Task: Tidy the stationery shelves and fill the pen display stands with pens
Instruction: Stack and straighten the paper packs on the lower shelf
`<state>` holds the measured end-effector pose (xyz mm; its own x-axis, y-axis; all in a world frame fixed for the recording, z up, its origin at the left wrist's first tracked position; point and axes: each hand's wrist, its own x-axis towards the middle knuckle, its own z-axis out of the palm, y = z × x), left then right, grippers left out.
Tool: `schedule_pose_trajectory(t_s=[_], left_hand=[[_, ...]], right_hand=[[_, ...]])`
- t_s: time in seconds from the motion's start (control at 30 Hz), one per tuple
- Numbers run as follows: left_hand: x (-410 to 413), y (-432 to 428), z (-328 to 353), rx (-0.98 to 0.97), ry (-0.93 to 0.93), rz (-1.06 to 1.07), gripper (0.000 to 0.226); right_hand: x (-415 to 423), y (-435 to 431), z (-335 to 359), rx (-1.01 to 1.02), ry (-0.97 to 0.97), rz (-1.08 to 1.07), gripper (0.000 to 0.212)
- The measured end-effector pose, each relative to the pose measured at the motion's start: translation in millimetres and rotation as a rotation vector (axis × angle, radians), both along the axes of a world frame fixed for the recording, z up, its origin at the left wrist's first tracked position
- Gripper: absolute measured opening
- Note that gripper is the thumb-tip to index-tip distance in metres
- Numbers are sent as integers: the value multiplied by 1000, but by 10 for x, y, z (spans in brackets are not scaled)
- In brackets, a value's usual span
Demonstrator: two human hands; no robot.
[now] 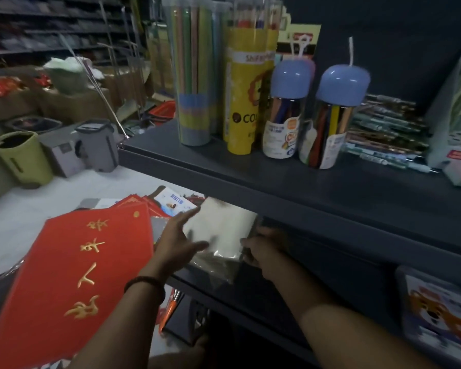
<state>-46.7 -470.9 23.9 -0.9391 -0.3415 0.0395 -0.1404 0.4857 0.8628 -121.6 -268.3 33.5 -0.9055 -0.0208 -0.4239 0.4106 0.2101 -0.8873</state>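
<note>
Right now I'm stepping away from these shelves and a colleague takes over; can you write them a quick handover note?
Left hand: open, fingers resting on the clear plastic packet.
Right hand: grips the packet's right edge.
The packet is at the front of the lower shelf.
Done: on the upper shelf the pencil tubes and blue-capped jars stand upright in a row.
Left: settle the packet, sort the red banners fanned out at the left, and move the loose pen stack into stands; none is in view.
</note>
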Motion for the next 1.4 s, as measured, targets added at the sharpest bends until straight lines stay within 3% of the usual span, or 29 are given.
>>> schedule_pose_trajectory(t_s=[0.1,0.13,0.2,0.3,0.37,0.43,0.53,0.63,0.73,0.87,0.97,1.03,1.17,1.27,1.4], left_hand=[[55,-73,-152,-211,-220,-83,93],[69,-80,-182,-237,-249,-87,89],[63,-74,-229,-285,-266,-51,72],[17,-54,-229,-353,-294,-14,50],[-7,-28,-240,-357,-269,-38,41],[-4,-6,-258,-372,-221,-66,41],[0,-3,-292,-399,-219,-82,49],[7,43,-260,-422,-236,-84,52],[19,162,-163,-497,-250,-57,48],[95,401,32,-509,-28,-67,41],[162,768,192,-516,15,-149,33],[183,1107,299,-622,8,-273,31],[172,1951,395,-775,34,-533,38],[203,2784,450,-708,80,-639,33],[274,3949,478,-536,72,-889,14]], right_hand=[[-11,-119,-80,-9,25,-74,19],[-8,-171,-96,-12,24,-95,28],[-26,-255,-149,-27,13,-108,49],[-161,-273,-419,92,99,-63,50],[-272,-253,-630,193,142,5,62],[-170,-237,-446,237,167,61,52],[48,-179,-54,128,110,91,33],[52,8,41,56,56,186,33],[30,289,67,154,133,258,33],[91,833,113,258,198,315,23],[209,1377,146,322,227,324,31],[321,1773,144,355,237,307,34],[688,2601,323,492,351,282,21],[992,3281,489,629,510,207,16],[1266,4157,586,714,433,109,16]])
